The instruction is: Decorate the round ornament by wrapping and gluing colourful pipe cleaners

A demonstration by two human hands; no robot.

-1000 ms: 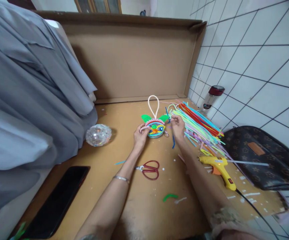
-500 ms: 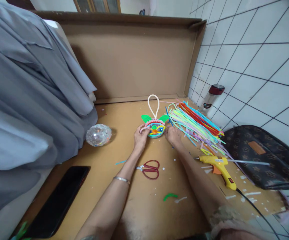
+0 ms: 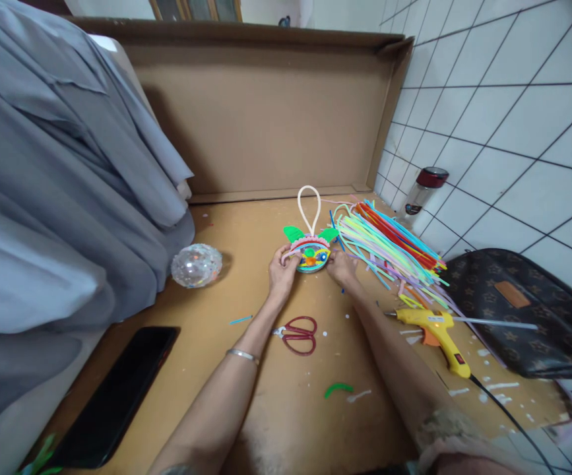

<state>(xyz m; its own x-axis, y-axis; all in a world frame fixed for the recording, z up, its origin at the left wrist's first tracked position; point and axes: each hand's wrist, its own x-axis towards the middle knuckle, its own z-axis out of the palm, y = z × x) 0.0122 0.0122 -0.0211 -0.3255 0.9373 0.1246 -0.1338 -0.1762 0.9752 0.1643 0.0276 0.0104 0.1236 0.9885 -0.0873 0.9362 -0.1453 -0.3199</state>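
Observation:
A round, colourful ornament (image 3: 310,256) with green leaf-shaped ears and a cream loop (image 3: 309,210) on top stands between my hands. My left hand (image 3: 282,270) is closed at its left side, with a pale pink strip (image 3: 289,253) at the fingertips. At the ornament's right edge my right hand (image 3: 342,268) has its fingers bent together; whether they hold anything is too small to tell. Red-handled scissors (image 3: 299,335) lie on the table below, their blades partly behind my left forearm.
Pipe cleaners (image 3: 389,241) lie at the right, near a yellow glue gun (image 3: 437,330), a dark bag (image 3: 528,310) and a red-lidded bottle (image 3: 421,191). At the left are a clear ball (image 3: 196,266), a black phone (image 3: 117,396) and grey cloth (image 3: 68,165).
The whole view has shifted slightly. Both hands stay at the ornament, which has turned or tilted very little, and the pale pink strip shows a bit more.

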